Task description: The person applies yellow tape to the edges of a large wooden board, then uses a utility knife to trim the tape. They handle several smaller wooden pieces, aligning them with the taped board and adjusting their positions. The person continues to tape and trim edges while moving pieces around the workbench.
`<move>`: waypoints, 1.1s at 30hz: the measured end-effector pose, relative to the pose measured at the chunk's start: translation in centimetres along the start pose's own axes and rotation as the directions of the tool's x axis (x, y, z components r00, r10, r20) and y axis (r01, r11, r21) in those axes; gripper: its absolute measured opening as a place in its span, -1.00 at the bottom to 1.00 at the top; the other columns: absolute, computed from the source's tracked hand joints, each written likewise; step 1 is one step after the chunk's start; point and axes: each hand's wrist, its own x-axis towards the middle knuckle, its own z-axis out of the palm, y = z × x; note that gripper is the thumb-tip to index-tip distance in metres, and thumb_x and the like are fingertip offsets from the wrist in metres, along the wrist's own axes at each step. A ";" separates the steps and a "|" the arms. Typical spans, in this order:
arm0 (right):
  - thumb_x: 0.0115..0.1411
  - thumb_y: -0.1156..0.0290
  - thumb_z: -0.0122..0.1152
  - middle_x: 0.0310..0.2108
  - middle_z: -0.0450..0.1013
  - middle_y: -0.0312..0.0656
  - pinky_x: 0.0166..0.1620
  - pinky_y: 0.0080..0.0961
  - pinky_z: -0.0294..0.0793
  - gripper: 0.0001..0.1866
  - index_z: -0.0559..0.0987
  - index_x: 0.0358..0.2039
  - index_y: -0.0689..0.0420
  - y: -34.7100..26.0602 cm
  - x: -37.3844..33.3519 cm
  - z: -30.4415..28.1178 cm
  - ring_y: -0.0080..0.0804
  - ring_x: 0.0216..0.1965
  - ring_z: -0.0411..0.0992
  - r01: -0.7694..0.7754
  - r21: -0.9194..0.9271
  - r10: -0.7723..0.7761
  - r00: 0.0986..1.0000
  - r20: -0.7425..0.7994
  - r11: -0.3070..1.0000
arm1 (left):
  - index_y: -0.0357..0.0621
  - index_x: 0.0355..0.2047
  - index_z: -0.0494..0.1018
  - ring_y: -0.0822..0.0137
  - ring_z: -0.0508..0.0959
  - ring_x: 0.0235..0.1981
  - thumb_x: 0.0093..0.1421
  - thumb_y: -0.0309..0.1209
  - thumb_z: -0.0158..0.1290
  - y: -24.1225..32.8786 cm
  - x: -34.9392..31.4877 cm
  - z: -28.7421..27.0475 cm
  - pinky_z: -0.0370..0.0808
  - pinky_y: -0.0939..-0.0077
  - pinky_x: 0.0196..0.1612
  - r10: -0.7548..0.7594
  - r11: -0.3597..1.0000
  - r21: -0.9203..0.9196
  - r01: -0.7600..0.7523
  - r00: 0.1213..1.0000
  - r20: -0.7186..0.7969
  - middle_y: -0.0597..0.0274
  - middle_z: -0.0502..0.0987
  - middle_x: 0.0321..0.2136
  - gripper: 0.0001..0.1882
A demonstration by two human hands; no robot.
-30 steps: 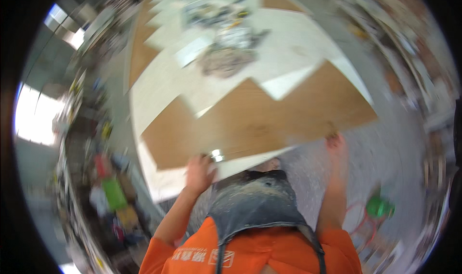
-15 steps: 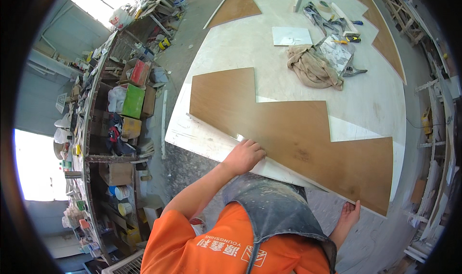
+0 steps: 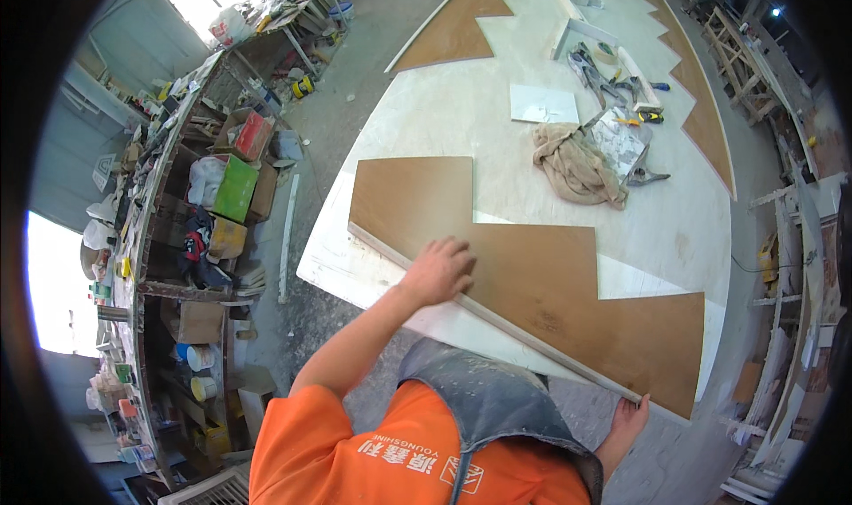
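Observation:
A brown panel (image 3: pixel 524 279) with a stepped, zigzag far edge lies across the near part of a large white tabletop (image 3: pixel 426 106). Its long straight near side has a pale edge and runs slanting down to the right. My left hand (image 3: pixel 441 270) is over the panel near the middle of that side, fingers loosely bent and apart, a little blurred; whether they touch the face I cannot tell. At the near right corner my right hand (image 3: pixel 628 416) grips the panel's edge, its fingertips showing at the rim and the rest partly hidden below.
Beyond the panel lie a tan cloth (image 3: pixel 581 163), a white square plate (image 3: pixel 543 103) and several clamps (image 3: pixel 590 70). Other stepped brown strips (image 3: pixel 457 26) line the table's far left and right edges. Cluttered shelving (image 3: pixel 191 230) stands left, wooden racks (image 3: pixel 741 66) right.
My left hand has lifted off the pale near edge and moved inward over the panel's face, fingers spreading. My right hand keeps its hold at the corner. The view has shifted slightly.

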 end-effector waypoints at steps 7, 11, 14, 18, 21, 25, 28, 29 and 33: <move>0.34 0.18 0.30 -0.11 0.55 -0.12 0.01 -0.33 0.60 -0.58 0.53 0.01 0.24 1.0 -0.8 1.6 -0.26 -0.07 0.53 0.080 -0.059 -0.084 0.994 -0.075 0.995 | -0.11 0.17 0.43 0.04 0.23 0.33 0.16 -0.05 0.16 -7.9 7.0 -2.2 0.24 -0.05 0.26 -0.145 0.968 0.197 0.158 0.986 -0.079 0.05 0.32 0.28 -0.37; 0.37 0.20 0.25 -0.11 0.55 -0.12 0.01 -0.33 0.60 -0.63 0.54 -0.01 0.26 1.8 -2.7 0.6 -0.29 -0.08 0.53 0.091 -0.033 -0.093 0.994 -0.064 0.995 | -0.09 0.27 0.35 0.00 0.14 0.41 0.20 0.03 0.14 -9.8 10.7 -3.4 0.14 -0.05 0.36 -0.221 0.953 0.203 0.227 0.974 -0.050 0.04 0.25 0.35 -0.28; 0.39 0.22 0.21 -0.09 0.54 -0.10 0.02 -0.33 0.59 -0.64 0.53 -0.01 0.27 4.0 -6.5 -1.2 -0.27 -0.08 0.52 0.112 0.004 -0.111 0.988 -0.107 0.994 | -0.07 0.31 0.32 0.01 0.09 0.44 0.22 0.06 0.13 -12.0 11.4 -3.3 0.09 -0.09 0.40 -0.149 0.959 0.230 0.163 0.986 -0.080 0.06 0.21 0.39 -0.26; 0.42 0.28 0.15 -0.04 0.53 -0.05 0.04 -0.27 0.63 -0.68 0.52 -0.01 0.29 8.8 -13.0 -4.3 -0.20 -0.05 0.54 0.125 0.090 -0.107 0.978 -0.182 0.988 | -0.06 0.32 0.30 0.00 0.07 0.46 0.22 0.06 0.12 -14.6 11.6 -3.6 0.02 -0.14 0.43 -0.051 0.979 0.194 0.067 0.995 -0.091 0.07 0.20 0.40 -0.25; 0.42 0.32 0.13 -0.04 0.55 -0.02 0.07 -0.19 0.64 -0.70 0.52 -0.01 0.30 14.1 -19.1 -6.0 -0.17 0.01 0.55 0.172 0.155 -0.141 0.971 -0.194 0.973 | -0.06 0.33 0.29 0.00 0.07 0.46 0.23 0.05 0.12 -16.6 12.1 -4.8 0.00 -0.17 0.44 0.034 0.986 0.164 -0.022 0.997 -0.071 0.07 0.20 0.40 -0.25; 0.43 0.35 0.09 -0.11 0.60 -0.01 0.04 -0.17 0.67 -0.74 0.53 -0.05 0.31 21.0 -27.4 -7.6 -0.12 -0.07 0.60 0.197 0.210 -0.137 0.954 -0.268 0.958 | -0.04 0.33 0.29 0.00 0.07 0.46 0.23 0.03 0.11 -19.0 13.2 -5.7 -0.02 -0.22 0.43 0.118 0.982 0.148 -0.115 0.993 -0.013 0.08 0.20 0.40 -0.27; 0.43 0.36 0.08 -0.09 0.59 0.02 0.06 -0.15 0.67 -0.75 0.54 -0.07 0.30 26.1 -34.3 -4.1 -0.11 -0.05 0.60 0.201 0.306 -0.084 0.930 -0.357 0.931 | -0.02 0.33 0.30 0.00 0.06 0.47 0.24 0.02 0.10 -21.1 13.3 -6.8 -0.04 -0.25 0.43 0.158 0.976 0.152 -0.158 0.987 0.014 0.08 0.20 0.41 -0.28; 0.43 0.36 0.08 -0.09 0.59 0.02 0.05 -0.15 0.67 -0.75 0.54 -0.08 0.30 27.7 -36.7 -3.1 -0.11 -0.05 0.60 0.202 0.330 -0.061 0.918 -0.393 0.922 | -0.01 0.33 0.30 0.00 0.06 0.47 0.24 0.02 0.10 -21.6 13.5 -7.0 -0.04 -0.27 0.43 0.178 0.972 0.153 -0.180 0.984 0.026 0.08 0.20 0.41 -0.29; 0.43 0.37 0.07 -0.08 0.58 -0.01 0.10 -0.13 0.63 -0.77 0.54 -0.09 0.29 35.4 -43.5 -2.5 -0.13 -0.01 0.57 0.228 0.409 -0.068 0.927 -0.368 0.884 | 0.02 0.31 0.33 0.02 0.08 0.46 0.23 0.05 0.09 -23.8 13.9 -8.2 -0.04 -0.26 0.43 0.238 0.955 0.168 -0.246 0.969 0.066 0.14 0.20 0.42 -0.29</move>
